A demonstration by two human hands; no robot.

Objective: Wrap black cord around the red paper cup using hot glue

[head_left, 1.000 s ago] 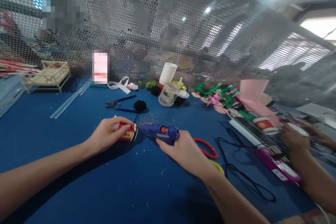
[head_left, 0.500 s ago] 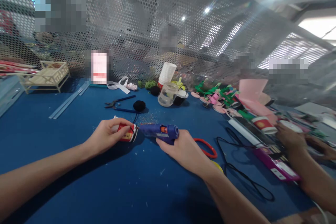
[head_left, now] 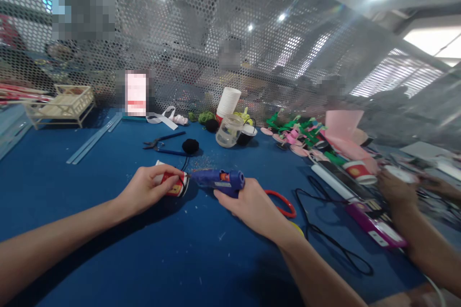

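Observation:
My left hand [head_left: 146, 188] is closed round a small red and white paper cup [head_left: 173, 185] lying on its side on the blue table [head_left: 108, 163]. My right hand [head_left: 252, 204] grips a blue glue gun [head_left: 220, 180]. The gun's nozzle points left and touches the cup's rim. A black cord runs from near the cup toward a black pompom [head_left: 190, 145].
Pliers [head_left: 162, 141], a stack of white cups [head_left: 229, 100], a clear jar [head_left: 228, 131] and green and pink craft bits [head_left: 298, 129] lie behind. A red ring [head_left: 284, 204] and black cable [head_left: 324, 230] sit right of my hand. Another person's hand [head_left: 394, 187] works at right. A mesh screen [head_left: 216, 33] closes the back.
Almost nothing has changed; both my hands stay on the cup and glue gun. The other person's hand at right has shifted slightly.

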